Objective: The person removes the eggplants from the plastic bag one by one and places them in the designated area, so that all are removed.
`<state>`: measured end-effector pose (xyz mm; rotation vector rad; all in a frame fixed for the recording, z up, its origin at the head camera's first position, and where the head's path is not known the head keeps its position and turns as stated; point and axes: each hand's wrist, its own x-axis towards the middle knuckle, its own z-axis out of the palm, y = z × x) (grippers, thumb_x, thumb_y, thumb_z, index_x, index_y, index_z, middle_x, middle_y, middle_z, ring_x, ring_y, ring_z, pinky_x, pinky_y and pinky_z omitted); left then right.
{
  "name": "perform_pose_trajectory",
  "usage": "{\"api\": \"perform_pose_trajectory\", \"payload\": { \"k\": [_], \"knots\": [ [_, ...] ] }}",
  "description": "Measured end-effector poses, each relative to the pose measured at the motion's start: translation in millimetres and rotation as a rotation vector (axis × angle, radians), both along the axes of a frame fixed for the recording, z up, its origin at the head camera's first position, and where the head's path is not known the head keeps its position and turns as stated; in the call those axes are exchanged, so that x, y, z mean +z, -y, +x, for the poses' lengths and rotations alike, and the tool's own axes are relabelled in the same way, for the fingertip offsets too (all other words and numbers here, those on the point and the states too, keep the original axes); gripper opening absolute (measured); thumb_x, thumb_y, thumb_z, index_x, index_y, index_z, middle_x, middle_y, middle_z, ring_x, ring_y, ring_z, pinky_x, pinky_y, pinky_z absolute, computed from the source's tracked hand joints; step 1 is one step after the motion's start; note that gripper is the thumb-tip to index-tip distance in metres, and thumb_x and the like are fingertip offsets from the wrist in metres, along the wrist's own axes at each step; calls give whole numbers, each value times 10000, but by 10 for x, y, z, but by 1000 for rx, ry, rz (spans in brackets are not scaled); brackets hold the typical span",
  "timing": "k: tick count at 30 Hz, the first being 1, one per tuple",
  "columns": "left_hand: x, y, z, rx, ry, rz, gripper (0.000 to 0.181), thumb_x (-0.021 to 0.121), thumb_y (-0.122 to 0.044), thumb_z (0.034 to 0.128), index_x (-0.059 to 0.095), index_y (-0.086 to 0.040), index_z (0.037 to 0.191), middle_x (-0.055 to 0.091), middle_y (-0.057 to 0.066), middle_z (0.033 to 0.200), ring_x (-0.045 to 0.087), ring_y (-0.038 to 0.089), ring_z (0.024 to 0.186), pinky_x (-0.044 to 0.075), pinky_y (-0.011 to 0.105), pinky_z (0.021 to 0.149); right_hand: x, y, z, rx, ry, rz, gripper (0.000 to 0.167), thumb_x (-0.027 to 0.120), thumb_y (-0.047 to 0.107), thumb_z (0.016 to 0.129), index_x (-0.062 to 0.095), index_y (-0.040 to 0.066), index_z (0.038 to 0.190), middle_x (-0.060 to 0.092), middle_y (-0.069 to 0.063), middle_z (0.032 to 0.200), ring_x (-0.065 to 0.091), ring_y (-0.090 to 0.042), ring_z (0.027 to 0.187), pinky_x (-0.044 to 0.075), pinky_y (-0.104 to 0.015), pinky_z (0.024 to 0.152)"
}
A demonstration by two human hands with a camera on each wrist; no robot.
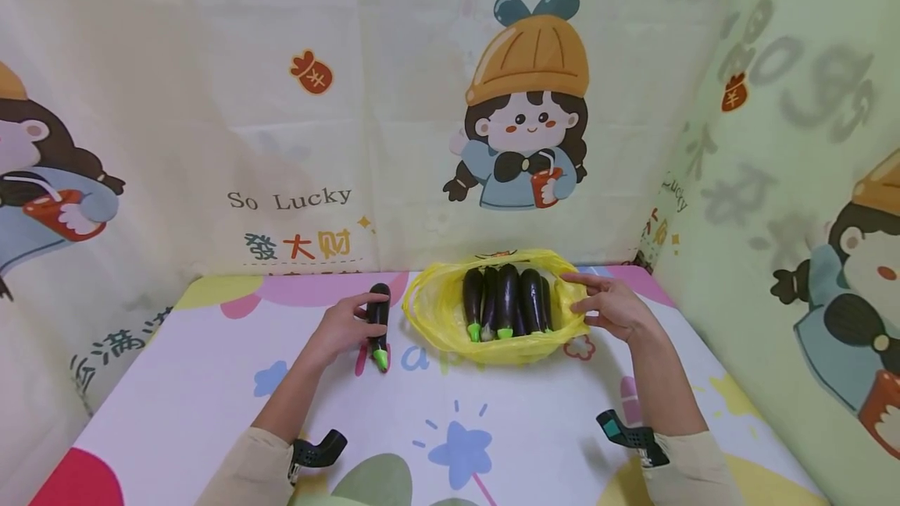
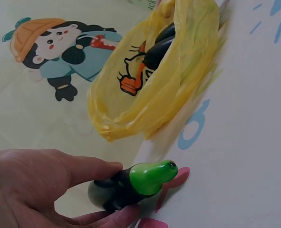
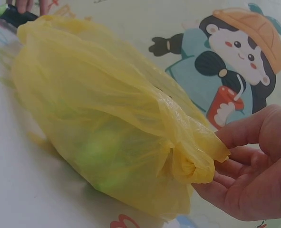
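Observation:
My left hand (image 1: 342,326) grips a dark purple eggplant (image 1: 380,340) with a bright green cap, left of the yellow plastic bag (image 1: 520,350). The left wrist view shows thumb and fingers on opposite sides of this eggplant (image 2: 150,178), its green end pointing away from the palm. Several more eggplants (image 1: 507,295) lie side by side inside the bag, whose mouth is spread wide. On the bag's right side, my right hand (image 1: 615,309) pinches the rim. Close up in the right wrist view, its fingers hold the gathered edge of the bag (image 3: 107,118).
The table (image 1: 351,428) wears a white cover with colourful printed shapes. Behind it hangs a cream cloth wall (image 1: 408,100) with a cartoon figure, and another cloth wall (image 1: 745,256) stands on the right. Each wrist carries a black camera mount (image 1: 319,450).

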<state>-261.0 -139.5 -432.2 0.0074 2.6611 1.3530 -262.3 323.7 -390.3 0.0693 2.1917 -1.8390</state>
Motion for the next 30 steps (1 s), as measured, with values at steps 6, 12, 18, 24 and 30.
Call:
{"api": "perform_pose_trajectory", "payload": {
  "k": [6, 12, 18, 24, 30],
  "knots": [
    [-17, -9, 33, 22, 18, -12, 566, 769, -125, 922, 611, -212, 1458, 561, 259, 1289, 654, 298, 946, 628, 345, 749, -30, 11, 2, 15, -13, 15, 648, 647, -29, 954, 447, 50, 1565, 308, -209, 1642, 594, -172, 1090, 603, -311, 876],
    [-27, -35, 22, 4, 12, -36, 558, 762, -122, 927, 611, -194, 1459, 578, 261, 1266, 653, 284, 918, 623, 336, 738, -18, 23, -8, 17, -9, 26, 647, 650, -23, 953, 448, 50, 1564, 353, -201, 1607, 605, -174, 1100, 602, -310, 887],
    [-54, -41, -3, 1, 4, -67, 564, 769, -143, 924, 610, -202, 1461, 596, 253, 1257, 654, 275, 904, 617, 322, 724, -9, 16, -13, 15, -7, 24, 645, 651, -24, 954, 451, 48, 1563, 354, -187, 1596, 597, -172, 1108, 600, -310, 888],
    [-37, -27, 4, 9, 35, -48, 581, 763, -153, 933, 589, -222, 1483, 578, 247, 1264, 649, 249, 835, 594, 306, 697, -5, 12, -12, 24, -8, 25, 649, 649, -21, 955, 445, 51, 1567, 298, -195, 1654, 589, -173, 1114, 596, -305, 885],
    [-8, -27, 19, 0, 41, -53, 597, 757, -168, 935, 570, -218, 1500, 589, 259, 1288, 657, 257, 850, 596, 322, 712, -1, 2, -11, 31, -11, 21, 659, 643, -23, 956, 427, 43, 1575, 260, -204, 1679, 591, -168, 1113, 597, -307, 884]
  ]
}}
